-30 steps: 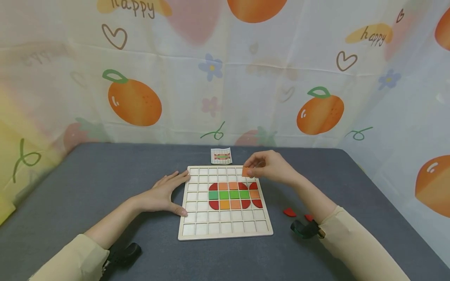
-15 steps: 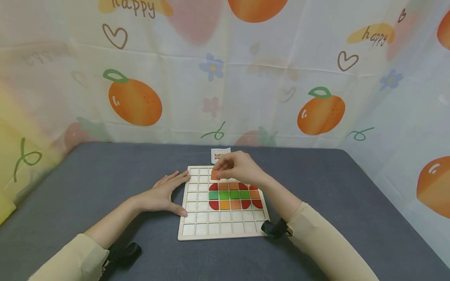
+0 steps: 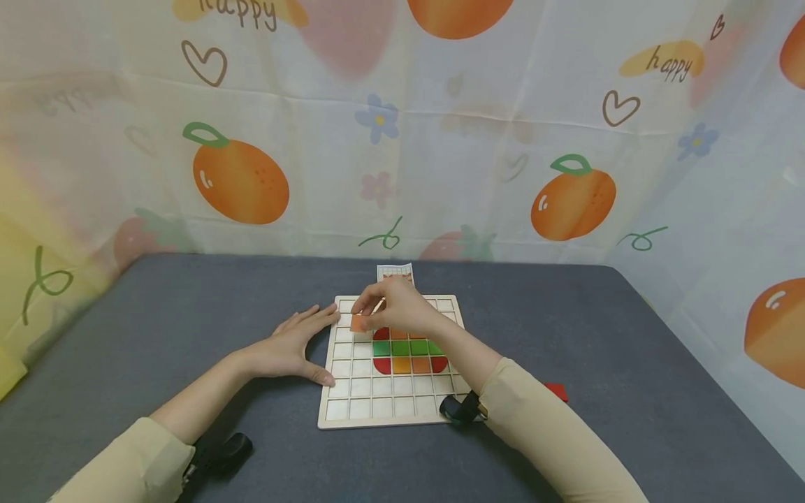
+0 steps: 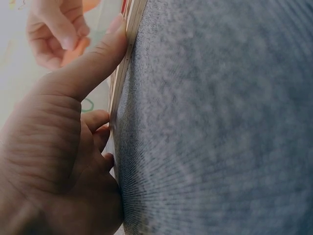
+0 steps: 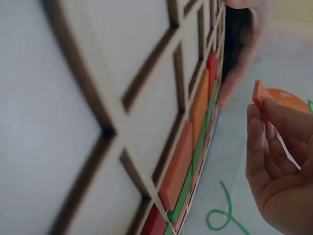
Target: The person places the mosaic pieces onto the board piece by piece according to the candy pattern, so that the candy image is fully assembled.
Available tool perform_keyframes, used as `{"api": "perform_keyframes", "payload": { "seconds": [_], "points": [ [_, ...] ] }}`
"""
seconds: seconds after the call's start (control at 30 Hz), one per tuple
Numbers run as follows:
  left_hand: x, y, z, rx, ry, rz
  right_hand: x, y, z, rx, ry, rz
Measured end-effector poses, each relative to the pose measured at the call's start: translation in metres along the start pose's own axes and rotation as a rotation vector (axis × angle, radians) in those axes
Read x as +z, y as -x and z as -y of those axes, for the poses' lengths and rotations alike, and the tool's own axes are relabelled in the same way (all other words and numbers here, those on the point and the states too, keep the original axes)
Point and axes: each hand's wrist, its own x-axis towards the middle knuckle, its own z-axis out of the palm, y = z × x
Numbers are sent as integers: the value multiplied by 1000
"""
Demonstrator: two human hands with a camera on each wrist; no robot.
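Note:
My right hand (image 3: 396, 306) pinches a small orange square tile (image 3: 357, 323) between thumb and fingers, over the upper left part of a pale wooden grid board (image 3: 371, 409). In the right wrist view the orange tile (image 5: 260, 92) is held up off the board. Red, orange and green tiles (image 3: 400, 348) fill several cells in the board's middle; my right forearm hides those farther right. My left hand (image 3: 292, 349) lies spread at the board's left edge, fingertips and thumb touching it. From the left wrist, the thumb (image 4: 100, 61) presses along the board's side.
A small printed card (image 3: 395, 271) with a grid pattern lies behind the board, partly covered by my right hand. A red piece (image 3: 556, 392) lies on the dark grey table (image 3: 251, 293), beside my right sleeve. A fruit-printed cloth (image 3: 440, 154) hangs behind the table.
My right hand has carried the orange tile left across the top of the board, from its upper right to its upper left. My left hand has stayed at the left edge.

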Motion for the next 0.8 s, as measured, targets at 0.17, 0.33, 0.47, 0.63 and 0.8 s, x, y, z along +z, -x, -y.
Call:
{"api": "perform_keyframes", "payload": {
  "seconds": [0.17,0.33,0.47,0.63,0.8],
  "points": [
    [-1,2,-1,5,-1,1,5,-1,-1,4,27,104],
    [-2,2,-2,5,-8,0,7,0,-3,27,34,155],
    [-1,2,-1,6,-9,0,10,0,-4,34,38,147],
    [0,2,0,4,-7,-1,13,-1,-5,31,71,138],
    [0,3,0,11,-8,-12,13,0,-3,41,85,134]
  ]
}}
